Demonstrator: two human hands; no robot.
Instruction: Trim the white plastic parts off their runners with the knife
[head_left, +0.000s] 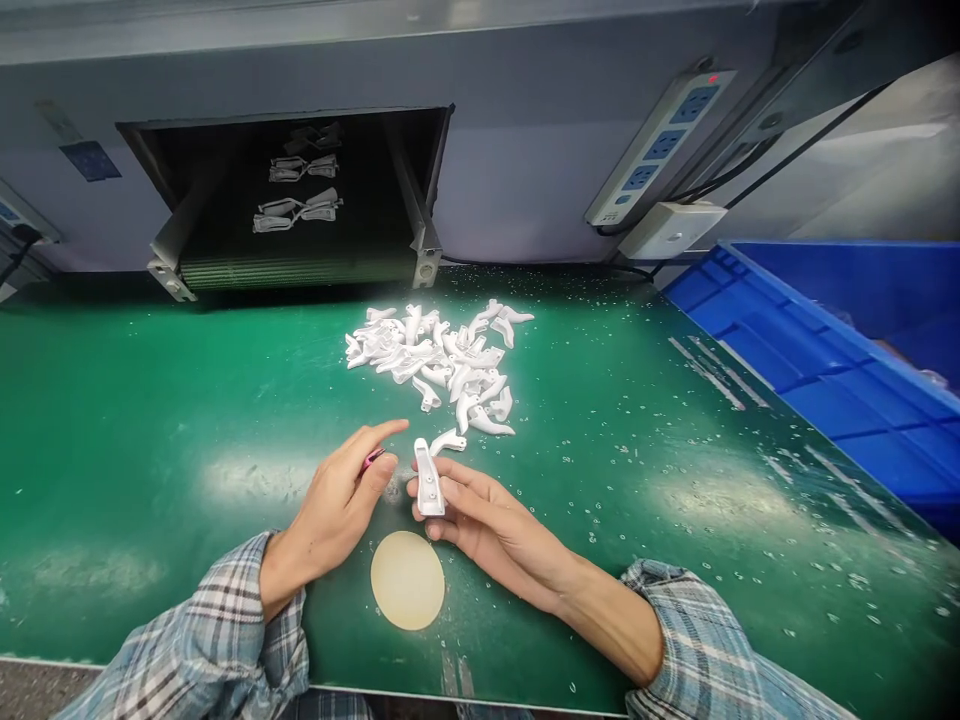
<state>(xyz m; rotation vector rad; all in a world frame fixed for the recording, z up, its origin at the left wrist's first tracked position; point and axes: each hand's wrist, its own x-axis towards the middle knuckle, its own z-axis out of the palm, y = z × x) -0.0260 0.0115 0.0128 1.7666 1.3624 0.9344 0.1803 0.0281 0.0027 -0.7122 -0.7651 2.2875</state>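
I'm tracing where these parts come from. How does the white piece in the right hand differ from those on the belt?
The white piece is single and loose; the belt pieces look joined in clusters by thin runners. The white piece sits in the right hand over the green table; the belt pieces lie untouched on the dark belt. Both are white plastic.

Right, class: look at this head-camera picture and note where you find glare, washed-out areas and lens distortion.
Head view: pale glare patches lie on the green mat; the pile of white parts is washed out; the wide lens bows the mat's near edge; the left hand and right hand are sharp.
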